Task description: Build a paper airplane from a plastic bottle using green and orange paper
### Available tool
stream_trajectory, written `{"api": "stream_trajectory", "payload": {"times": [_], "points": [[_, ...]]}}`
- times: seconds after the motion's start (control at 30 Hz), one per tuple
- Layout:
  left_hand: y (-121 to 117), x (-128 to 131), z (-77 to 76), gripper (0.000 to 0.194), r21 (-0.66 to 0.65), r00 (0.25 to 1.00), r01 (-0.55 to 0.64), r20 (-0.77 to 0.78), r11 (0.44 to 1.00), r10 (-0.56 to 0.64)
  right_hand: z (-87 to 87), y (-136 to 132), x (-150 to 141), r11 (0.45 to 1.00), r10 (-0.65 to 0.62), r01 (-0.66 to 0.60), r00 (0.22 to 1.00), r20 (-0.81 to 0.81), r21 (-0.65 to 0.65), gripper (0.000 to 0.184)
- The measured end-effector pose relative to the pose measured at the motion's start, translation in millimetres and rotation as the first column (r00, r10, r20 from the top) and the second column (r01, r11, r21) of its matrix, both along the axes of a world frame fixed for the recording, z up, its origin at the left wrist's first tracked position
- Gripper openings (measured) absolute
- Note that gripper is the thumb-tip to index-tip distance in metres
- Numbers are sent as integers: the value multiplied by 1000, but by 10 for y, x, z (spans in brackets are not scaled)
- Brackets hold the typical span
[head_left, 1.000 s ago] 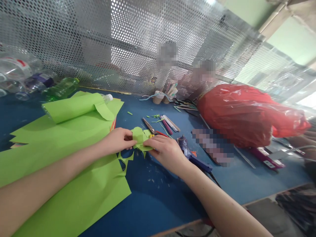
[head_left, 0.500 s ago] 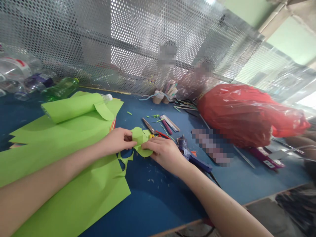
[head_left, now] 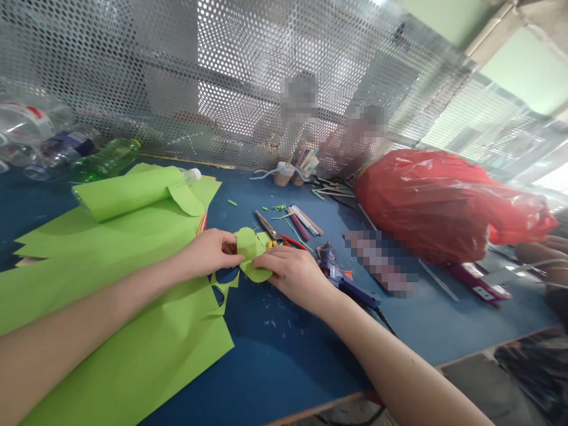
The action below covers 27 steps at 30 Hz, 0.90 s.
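Between my hands is a light green paper cutout [head_left: 247, 241] with rounded lobes, raised a little over the blue table. My left hand [head_left: 216, 251] pinches its left side between thumb and fingers. Closed on its right lower lobe is my right hand [head_left: 290, 267]. Just beyond lie scissors [head_left: 267, 225] with red and yellow handles, partly hidden by my right hand. A green paper scrap [head_left: 228, 290] with cut-out holes lies beneath my left hand. Large green paper sheets [head_left: 177, 349] spread under my left forearm.
A bottle wrapped in green paper [head_left: 133, 192] lies on the sheets. Plastic bottles [head_left: 106, 160] stand back left. Right of my hands are a glue gun [head_left: 344, 278], markers [head_left: 304, 222] and a red plastic bag [head_left: 430, 201]. A perforated metal screen [head_left: 248, 77] closes the back.
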State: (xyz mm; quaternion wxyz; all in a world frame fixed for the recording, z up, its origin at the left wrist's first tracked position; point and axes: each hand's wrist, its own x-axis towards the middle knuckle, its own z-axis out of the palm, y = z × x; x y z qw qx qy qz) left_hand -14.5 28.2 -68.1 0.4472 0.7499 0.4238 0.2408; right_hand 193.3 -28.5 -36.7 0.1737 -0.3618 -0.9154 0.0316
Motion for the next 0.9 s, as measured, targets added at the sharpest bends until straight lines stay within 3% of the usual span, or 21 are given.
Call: {"api": "stream_trajectory", "payload": {"times": [0.6, 0.9], "points": [[-37, 27, 59, 16, -3, 1000, 0, -14, 1000, 0, -22, 20, 7, 1000, 13, -14, 1000, 13, 10, 16], [-83, 48, 99, 24, 27, 1000, -5, -6, 1000, 5, -18, 19, -30, 993, -30, 27, 999, -27, -119, 29]]}}
